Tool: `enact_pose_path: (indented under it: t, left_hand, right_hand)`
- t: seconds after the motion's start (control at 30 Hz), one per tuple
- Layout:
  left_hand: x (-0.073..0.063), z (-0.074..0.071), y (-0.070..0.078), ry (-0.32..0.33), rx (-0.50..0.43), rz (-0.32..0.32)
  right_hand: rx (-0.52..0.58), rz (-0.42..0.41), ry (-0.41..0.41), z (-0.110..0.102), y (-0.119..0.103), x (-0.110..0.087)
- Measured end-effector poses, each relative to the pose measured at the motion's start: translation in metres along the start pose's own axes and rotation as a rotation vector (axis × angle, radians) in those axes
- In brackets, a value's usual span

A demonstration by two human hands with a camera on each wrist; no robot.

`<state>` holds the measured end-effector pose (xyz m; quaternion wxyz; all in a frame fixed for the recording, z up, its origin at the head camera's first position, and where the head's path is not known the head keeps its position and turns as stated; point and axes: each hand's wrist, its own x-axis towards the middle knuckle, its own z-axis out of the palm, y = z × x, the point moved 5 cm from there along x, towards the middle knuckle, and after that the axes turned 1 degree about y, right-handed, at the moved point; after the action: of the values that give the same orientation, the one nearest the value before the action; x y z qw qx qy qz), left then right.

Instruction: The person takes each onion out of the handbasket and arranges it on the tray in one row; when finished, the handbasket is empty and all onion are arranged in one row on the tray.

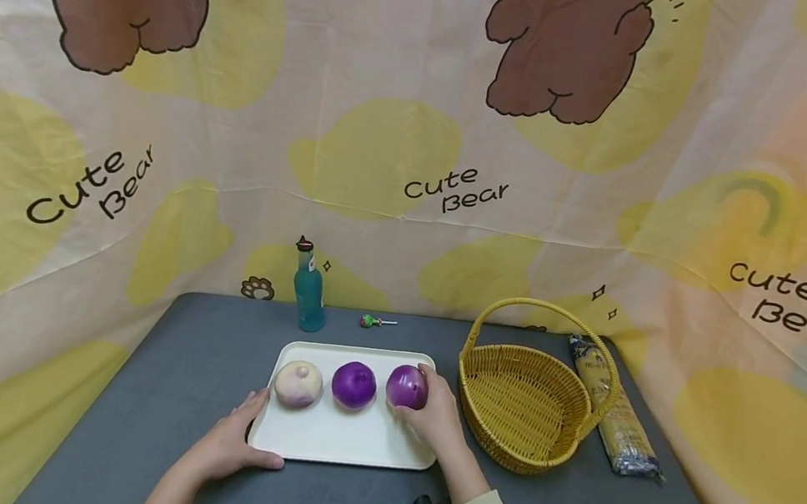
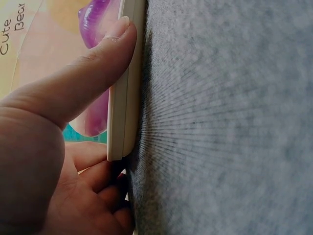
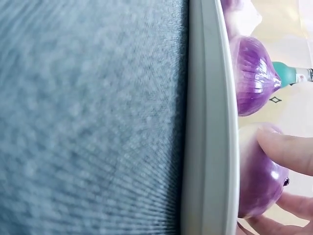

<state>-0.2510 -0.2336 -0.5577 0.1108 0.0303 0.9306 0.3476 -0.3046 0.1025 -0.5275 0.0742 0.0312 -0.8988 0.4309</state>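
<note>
A white tray [image 1: 343,440] carries a row of onions: a pale onion [image 1: 298,384] at left, a purple onion [image 1: 353,385] in the middle and another purple onion [image 1: 405,386] at right. My right hand [image 1: 435,414] grips the right onion, thumb on its near side and fingers around its far side. That onion [image 3: 261,178] sits at the tray's edge in the right wrist view; whether its base touches the tray is hidden. My left hand [image 1: 229,439] holds the tray's near left corner. Its thumb lies along the front rim [image 2: 122,117], with the fingers bent against the side.
A yellow wicker basket [image 1: 517,400] with a tall handle stands right of the tray. Behind it lies a long clear packet [image 1: 617,417]. A blue-green bottle [image 1: 310,291] and a lollipop [image 1: 374,321] are at the grey table's [image 1: 151,398] back, before a printed curtain.
</note>
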Motion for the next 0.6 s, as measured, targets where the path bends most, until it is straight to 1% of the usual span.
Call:
enact_pose_path:
  t: [0.33,0.6]
  left_hand:
    - [-0.0011,-0.0012,0.0010,-0.003,-0.008,-0.004]
    - [-0.0011,-0.0009,0.0016,-0.005,-0.007,-0.009]
  right_hand:
    - [-0.006,-0.021,-0.032,0.0012,-0.0040,-0.0003]
    - [-0.004,-0.038,-0.041,0.0035,-0.0042,0.0007]
